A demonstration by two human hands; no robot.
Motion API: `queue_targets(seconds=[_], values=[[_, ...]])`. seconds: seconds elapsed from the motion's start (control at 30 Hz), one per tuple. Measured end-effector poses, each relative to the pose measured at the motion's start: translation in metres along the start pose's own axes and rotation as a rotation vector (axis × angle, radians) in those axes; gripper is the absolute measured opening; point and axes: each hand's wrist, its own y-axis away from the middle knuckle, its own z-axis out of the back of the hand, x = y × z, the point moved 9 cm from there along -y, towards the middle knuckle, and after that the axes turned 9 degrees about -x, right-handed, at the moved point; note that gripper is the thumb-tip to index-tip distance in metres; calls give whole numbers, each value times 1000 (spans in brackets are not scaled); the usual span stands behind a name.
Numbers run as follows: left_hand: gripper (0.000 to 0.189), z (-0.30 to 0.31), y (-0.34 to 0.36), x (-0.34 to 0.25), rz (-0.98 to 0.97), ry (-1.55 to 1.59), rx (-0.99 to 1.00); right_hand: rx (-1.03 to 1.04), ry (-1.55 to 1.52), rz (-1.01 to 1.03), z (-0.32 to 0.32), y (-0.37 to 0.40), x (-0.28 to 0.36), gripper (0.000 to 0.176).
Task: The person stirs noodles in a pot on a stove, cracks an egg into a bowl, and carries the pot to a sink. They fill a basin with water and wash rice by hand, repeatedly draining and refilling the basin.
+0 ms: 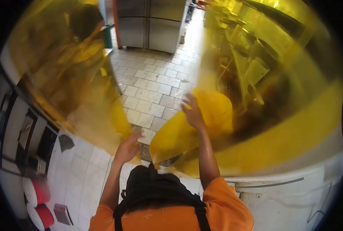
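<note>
Translucent yellow plastic strips hang in a doorway, parted in the middle. My left hand (128, 149) is at the lower inner edge of the left curtain strip (119, 117), its fingers stretched forward and apart. Further ahead, my right hand (193, 113) lies against the bent right curtain strip (214, 109) with fingers spread. That strip bulges around the hand and folds down toward my chest. Neither hand grips anything. Both arms reach forward from an orange shirt (160, 219), and a black bag (152, 184) is strapped on my front.
Through the gap, a tiled floor (148, 82) leads to a steel cabinet with several doors (150, 25). A person (84, 23) shows through the left strips. Red-and-white round containers (38, 192) and a dark red book-like item (63, 214) are at lower left. A white panel (283, 204) stands right.
</note>
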Motion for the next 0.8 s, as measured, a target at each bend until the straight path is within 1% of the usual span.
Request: queue_targets(seconds=[0.07, 0.1, 0.17, 0.2, 0.23, 0.27, 0.3, 0.37, 0.4, 0.43, 0.5, 0.57, 0.6, 0.63, 0.67, 0.7, 0.77, 0.8], values=[[66, 23, -25, -37, -101, -250, -499, -193, -33, -26, 97, 30, -2, 53], [66, 102, -77, -6, -15, -336, -392, -258, -106, -180, 61, -17, -32, 51], [60, 168, -135, 41, 177, -628, -806, -396, -97, -197, 107, -35, -34, 50], [59, 182, -198, 44, 174, -473, -820, -463, -65, -116, 148, -72, -18, 50], [59, 205, -230, 60, 199, -363, -801, -662, -120, -229, 167, -86, -27, 51], [59, 223, -256, 82, 212, -314, -769, -856, -160, -227, 183, -94, -47, 46], [59, 236, -284, 103, 228, -254, -744, -880, -153, -221, 184, -121, -58, 46], [55, 249, -334, 130, 446, -87, -702, -1452, -176, -130, 213, -148, -71, 35], [52, 250, -357, 163, 500, -119, -650, -1605, -113, -142, 222, -169, -92, 26], [49, 256, -378, 201, 547, -155, -600, -1616, -114, -125, 224, -214, -115, 26], [46, 253, -422, 262, 549, -366, -336, -1543, -352, -170, 220, -310, -165, 36], [45, 254, -453, 266, 633, -241, -246, -1234, -361, -233, 184, -427, -187, 30], [43, 256, -469, 278, 670, -120, -272, -1083, -342, -305, 157, -484, -193, 30], [42, 256, -484, 292, 708, 6, -301, -896, -370, -310, 131, -543, -211, 30], [41, 257, -501, 303, 775, 81, -335, -670, -427, -340, 104, -598, -239, 31], [40, 260, -520, 314, 840, 155, -372, -493, -486, -394, 75, -646, -276, 34], [41, 267, -573, 344, 1003, 179, -286, -244, -405, -472, 32, -715, -350, 29], [41, 277, -611, 354, 992, 164, -267, -152, -137, -416, 26, -736, -400, 26]])
